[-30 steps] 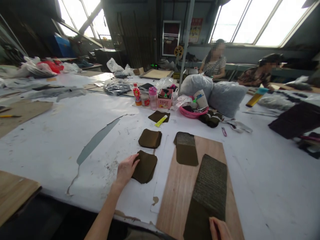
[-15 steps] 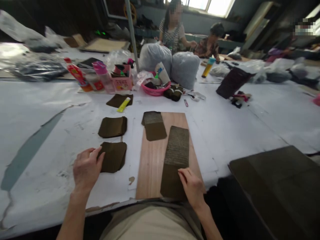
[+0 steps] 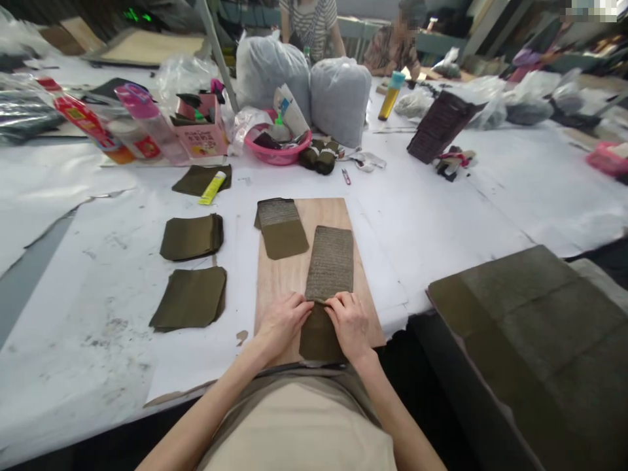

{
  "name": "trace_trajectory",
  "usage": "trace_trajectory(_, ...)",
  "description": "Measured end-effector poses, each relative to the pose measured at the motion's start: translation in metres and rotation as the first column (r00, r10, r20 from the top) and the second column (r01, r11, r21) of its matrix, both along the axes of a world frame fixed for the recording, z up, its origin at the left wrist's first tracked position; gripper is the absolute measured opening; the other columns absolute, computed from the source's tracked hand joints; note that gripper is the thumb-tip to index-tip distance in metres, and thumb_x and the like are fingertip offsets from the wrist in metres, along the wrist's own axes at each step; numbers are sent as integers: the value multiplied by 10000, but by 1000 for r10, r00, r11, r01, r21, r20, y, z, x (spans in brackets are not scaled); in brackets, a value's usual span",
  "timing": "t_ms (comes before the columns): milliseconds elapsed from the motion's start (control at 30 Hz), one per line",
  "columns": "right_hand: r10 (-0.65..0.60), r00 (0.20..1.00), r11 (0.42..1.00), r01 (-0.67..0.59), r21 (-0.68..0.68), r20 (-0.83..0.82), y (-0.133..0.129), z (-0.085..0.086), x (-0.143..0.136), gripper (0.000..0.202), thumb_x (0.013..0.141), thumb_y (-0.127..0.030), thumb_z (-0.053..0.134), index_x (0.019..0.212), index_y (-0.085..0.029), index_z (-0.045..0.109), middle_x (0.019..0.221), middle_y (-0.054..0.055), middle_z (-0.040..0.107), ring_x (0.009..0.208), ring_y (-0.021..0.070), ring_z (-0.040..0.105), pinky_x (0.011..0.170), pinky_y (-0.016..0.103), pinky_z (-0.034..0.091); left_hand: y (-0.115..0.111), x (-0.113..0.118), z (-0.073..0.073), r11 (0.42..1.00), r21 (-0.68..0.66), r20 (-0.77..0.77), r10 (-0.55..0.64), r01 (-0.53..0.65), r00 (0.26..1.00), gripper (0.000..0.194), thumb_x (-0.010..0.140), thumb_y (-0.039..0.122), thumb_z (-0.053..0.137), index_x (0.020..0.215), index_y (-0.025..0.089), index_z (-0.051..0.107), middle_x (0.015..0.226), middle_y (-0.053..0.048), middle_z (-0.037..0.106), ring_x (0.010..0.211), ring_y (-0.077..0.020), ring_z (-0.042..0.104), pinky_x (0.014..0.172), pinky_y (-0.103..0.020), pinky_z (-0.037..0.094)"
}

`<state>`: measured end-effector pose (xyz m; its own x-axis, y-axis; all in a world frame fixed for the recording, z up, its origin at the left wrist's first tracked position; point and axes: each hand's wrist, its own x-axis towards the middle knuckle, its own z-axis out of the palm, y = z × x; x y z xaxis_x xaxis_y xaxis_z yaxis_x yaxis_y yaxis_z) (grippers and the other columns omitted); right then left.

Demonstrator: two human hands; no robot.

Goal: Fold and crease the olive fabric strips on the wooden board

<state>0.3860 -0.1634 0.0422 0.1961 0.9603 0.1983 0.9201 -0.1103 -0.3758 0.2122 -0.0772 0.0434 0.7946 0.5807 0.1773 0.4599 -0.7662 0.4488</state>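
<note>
A long olive-brown fabric piece (image 3: 331,261) lies lengthwise on the wooden board (image 3: 277,281), its far half textured and its near half plain. My left hand (image 3: 284,322) pinches it at the left edge, near the line between the two halves. Opposite, my right hand (image 3: 349,322) has its fingers closed on the same line, where the cloth looks slightly raised. Whether this is one layer or several I cannot tell. On the board's far left lies a smaller overlapping set of fabric pieces (image 3: 284,237). Two stacks of olive fabric squares, a near one (image 3: 189,297) and a far one (image 3: 189,237), sit left of the board.
A yellow tube (image 3: 212,188) lies on more fabric (image 3: 189,180). Behind stand bottles (image 3: 147,124), a pink box (image 3: 201,131), a pink basket (image 3: 277,154) and stuffed bags (image 3: 341,101). Large dark sheets (image 3: 534,340) are at right. Other people (image 3: 314,26) are across the table.
My left hand has left the near stack of squares and come to the long fabric piece. My right hand has moved up along it. The camera view has shifted.
</note>
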Motion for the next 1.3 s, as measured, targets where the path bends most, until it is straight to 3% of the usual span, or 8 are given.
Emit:
trace_trajectory(200, 12, 1000, 999, -12, 44, -13, -2, -1, -2, 40, 880, -190, 632, 858, -221, 645, 935, 42, 598, 903, 202, 513, 778, 328, 429, 0, 4, -10, 997, -13, -32, 73, -74, 997, 112, 942, 221, 508, 961, 189, 614, 914, -46, 591, 879, -199, 553, 782, -336, 485)
trace_trajectory(300, 49, 999, 992, -48, 115, -13, -2, -1, -1, 73, 889, -160, 606, 863, -221, 637, 1003, 39, 623, 996, 207, 516, 858, 349, 408, 2, 5, -11, 993, -34, -35, 111, -112, 993, 178, 921, 209, 539, 1092, 203, 587, 972, -46, 569, 915, -204, 546, 794, -334, 490)
trace_trajectory(367, 99, 995, 984, -95, 150, -23, -1, -2, -1, 97, 896, -135, 582, 882, -220, 626, 1025, 29, 643, 1067, 211, 510, 923, 366, 383, 4, 7, -9, 996, -27, -25, 87, -88, 996, 276, 920, 184, 524, 1188, 236, 565, 1066, -53, 541, 992, -205, 530, 837, -330, 486)
trace_trajectory(467, 130, 990, 979, -119, 163, -55, -1, -4, 1, 106, 896, -117, 570, 931, -208, 612, 945, 24, 655, 1041, 205, 523, 941, 363, 377, 9, 9, -4, 999, -51, -17, 16, -17, 1000, 217, 935, 184, 482, 1091, 248, 618, 1107, -47, 519, 1047, -198, 508, 883, -324, 472)
trace_trajectory(633, 90, 996, 994, -88, 58, -28, -8, 0, 15, 210, 892, -218, 627, 1098, -199, 592, 945, 38, 668, 947, 214, 545, 870, 365, 374, 18, 9, -1, 992, -121, -11, -20, 18, 1000, 119, 932, 234, 509, 946, 211, 625, 988, -40, 532, 921, -187, 527, 831, -335, 477)
trace_trajectory(833, 16, 1000, 1000, -16, 0, 26, -18, 1, 43, 122, 896, -318, 637, 839, -211, 619, 818, 20, 673, 855, 204, 558, 795, 352, 338, 23, 7, -5, 986, -169, 17, -5, 7, 1000, 84, 915, 267, 546, 943, 218, 608, 1010, -44, 516, 930, -194, 531, 816, -343, 477)
trace_trajectory(1067, 105, 994, 990, -101, -96, 33, -18, 3, 50, 122, 878, -278, 661, 791, -216, 602, 832, 12, 635, 836, 184, 541, 751, 322, 354, 33, 9, 1, 983, -177, -77, -52, 38, 996, 92, 889, 280, 596, 840, 205, 572, 923, -27, 513, 854, -189, 533, 753, -317, 452)
trace_trajectory(1300, 17, 1000, 998, -17, -66, -9, -21, 5, 55, 108, 855, -290, 683, 817, -212, 618, 868, 31, 592, 865, 202, 522, 744, 318, 406, 37, 11, 5, 988, -136, -119, -93, 76, 989, 153, 897, 308, 596, 802, 197, 552, 885, -21, 522, 829, -189, 530, 726, -311, 430)
